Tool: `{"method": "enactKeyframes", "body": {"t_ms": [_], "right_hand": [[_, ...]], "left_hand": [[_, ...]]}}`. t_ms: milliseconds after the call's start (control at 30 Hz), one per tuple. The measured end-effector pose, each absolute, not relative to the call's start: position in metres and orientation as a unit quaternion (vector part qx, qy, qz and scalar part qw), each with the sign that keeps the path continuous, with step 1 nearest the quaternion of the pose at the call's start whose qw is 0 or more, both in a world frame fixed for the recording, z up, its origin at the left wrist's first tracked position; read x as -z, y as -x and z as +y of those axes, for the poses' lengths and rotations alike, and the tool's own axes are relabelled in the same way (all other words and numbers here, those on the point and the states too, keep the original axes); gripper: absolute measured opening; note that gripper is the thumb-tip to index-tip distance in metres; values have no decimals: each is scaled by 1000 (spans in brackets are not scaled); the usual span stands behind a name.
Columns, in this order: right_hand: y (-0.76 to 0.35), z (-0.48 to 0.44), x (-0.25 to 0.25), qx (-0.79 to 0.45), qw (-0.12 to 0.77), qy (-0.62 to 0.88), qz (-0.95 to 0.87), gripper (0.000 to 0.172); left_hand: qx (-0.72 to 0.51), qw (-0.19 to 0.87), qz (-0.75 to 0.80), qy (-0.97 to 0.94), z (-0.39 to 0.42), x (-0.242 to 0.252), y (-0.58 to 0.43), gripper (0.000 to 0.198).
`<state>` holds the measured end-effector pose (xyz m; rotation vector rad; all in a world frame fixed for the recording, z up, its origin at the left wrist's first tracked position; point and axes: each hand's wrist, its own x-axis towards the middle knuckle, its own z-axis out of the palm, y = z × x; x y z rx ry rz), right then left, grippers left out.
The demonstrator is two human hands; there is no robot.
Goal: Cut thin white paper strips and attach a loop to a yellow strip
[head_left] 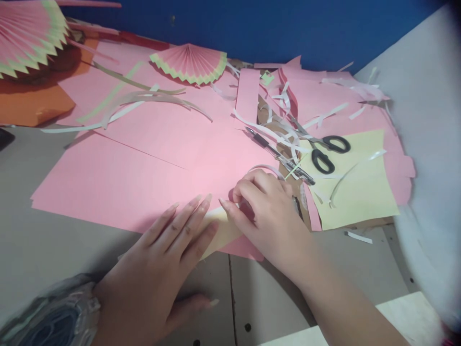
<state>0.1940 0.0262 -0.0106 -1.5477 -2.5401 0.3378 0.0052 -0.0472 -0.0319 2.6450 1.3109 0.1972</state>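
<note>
My left hand (pixel 154 259) lies flat with fingers outstretched, pressing a narrow pale yellow paper piece (pixel 224 227) on the near edge of large pink sheets (pixel 151 163). A whitish band runs along the top of the yellow piece. My right hand (pixel 268 211) is closed in a pinch at the right end of that piece, thumb and forefinger together. What sits between those fingertips is too small to make out. Behind its knuckles curls a thin white strip (pixel 266 167).
Scissors with black handles (pixel 317 141) and a pen (pixel 268 147) lie to the right, among curled white strips (pixel 288 138). A yellow sheet (pixel 360 197) is beyond them. Pleated pink fans (pixel 189 62) stand at the back against a blue wall (pixel 223 24); orange paper (pixel 32 103) is at left.
</note>
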Motion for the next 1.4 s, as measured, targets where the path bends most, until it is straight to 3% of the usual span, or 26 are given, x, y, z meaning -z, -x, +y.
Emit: {"method": "enactKeyframes", "body": {"t_ms": [500,1400], "right_hand": [[-200,29,8,-116,51,524,-842,13],[-212,33,1,-144,61,552,-819,15]], "left_hand": [[-53,123,426,-895,-48,29,-1,70],[-48,123,424,-896,-48,30,-2,72]]}}
